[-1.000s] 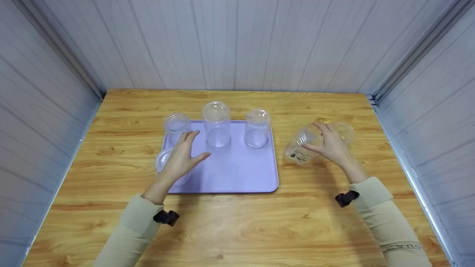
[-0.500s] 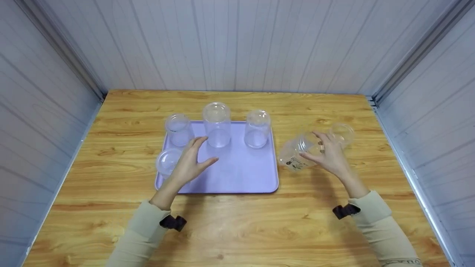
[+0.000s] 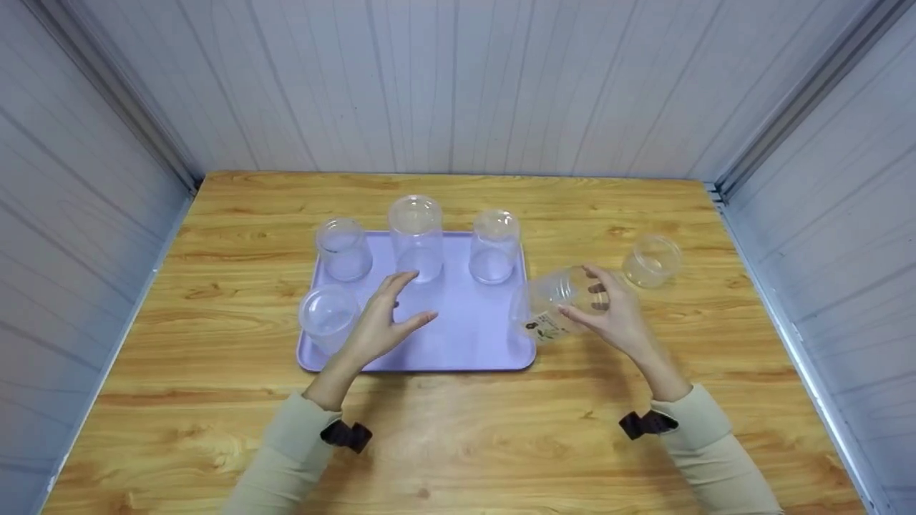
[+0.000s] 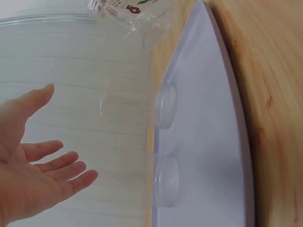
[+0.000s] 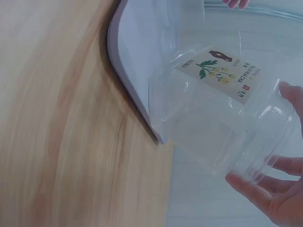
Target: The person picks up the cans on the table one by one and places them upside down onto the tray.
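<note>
My right hand (image 3: 612, 311) grips a clear plastic jar (image 5: 208, 113) by its lidded or rim end, fingers and thumb spread round it. The jar is tilted, its other end pointing left over the right edge of the purple tray (image 3: 458, 336). A printed label (image 5: 220, 73) with a yellow-flower picture and lettering is on its side. My left hand (image 3: 383, 325) hovers over the left part of the tray, thumb and fingers spread apart, holding nothing. A short clear jar (image 3: 329, 318) on the tray is nearest to it.
Along the tray's back stand a clear jar (image 3: 343, 250) at left, a tall one (image 3: 416, 236) in the middle and another (image 3: 495, 247) at right. A short clear jar (image 3: 651, 261) stands on the wooden table (image 3: 494, 436), right of the tray. Panelled walls (image 3: 451, 86) enclose the table.
My right hand has carried the labelled jar left and toward me, from beside the tray to its right edge, tilting it further. My left hand has drifted right over the tray, staying spread.
</note>
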A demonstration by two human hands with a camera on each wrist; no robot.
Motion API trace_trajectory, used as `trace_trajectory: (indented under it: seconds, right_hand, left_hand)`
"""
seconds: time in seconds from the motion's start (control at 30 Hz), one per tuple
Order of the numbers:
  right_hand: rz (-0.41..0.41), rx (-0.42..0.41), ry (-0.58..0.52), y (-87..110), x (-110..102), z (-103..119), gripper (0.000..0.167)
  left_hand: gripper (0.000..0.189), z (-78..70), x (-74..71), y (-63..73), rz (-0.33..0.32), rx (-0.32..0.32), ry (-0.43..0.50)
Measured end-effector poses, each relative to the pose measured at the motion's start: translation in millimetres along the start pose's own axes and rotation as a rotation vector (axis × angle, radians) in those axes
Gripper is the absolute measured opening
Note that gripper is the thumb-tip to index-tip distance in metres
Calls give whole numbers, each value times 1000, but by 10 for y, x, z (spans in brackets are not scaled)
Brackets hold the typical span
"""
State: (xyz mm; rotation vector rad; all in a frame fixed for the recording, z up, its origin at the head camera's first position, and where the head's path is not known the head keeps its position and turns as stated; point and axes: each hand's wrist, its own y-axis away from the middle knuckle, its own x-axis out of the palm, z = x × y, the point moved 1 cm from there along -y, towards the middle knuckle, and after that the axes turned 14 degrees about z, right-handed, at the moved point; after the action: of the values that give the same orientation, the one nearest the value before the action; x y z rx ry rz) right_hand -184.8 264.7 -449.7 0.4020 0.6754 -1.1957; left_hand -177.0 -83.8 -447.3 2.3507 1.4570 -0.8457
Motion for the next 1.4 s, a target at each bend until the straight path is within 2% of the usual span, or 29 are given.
trace_trajectory:
  seconds: [0.2, 0.43, 0.7, 0.8, 1.03, 1.23, 1.4]
  right_hand:
    - [-8, 16, -63, 6, 130, 48, 75]
    - [-20, 11, -187, 88, 209, 448, 66]
    - [-51, 42, -339, 117, 334, 438, 61]
    - [-59, 40, -395, 119, 387, 425, 59]
    - [-44, -4, -518, 58, 542, 312, 53]
    - [-40, -34, -587, 4, 695, 259, 52]
    - [-34, -28, -707, 8, 792, 285, 53]
  left_hand:
    - [65, 25, 62, 2, 8, 0, 66]
    - [66, 72, 175, -6, 15, 20, 135]
    - [64, 106, 355, -20, 43, 26, 221]
    - [63, 77, 409, -14, 57, 33, 246]
    - [64, -221, 383, 34, 76, 50, 318]
    - [73, -216, 458, 9, 74, 23, 409]
    - [82, -203, 504, -15, 85, 4, 489]
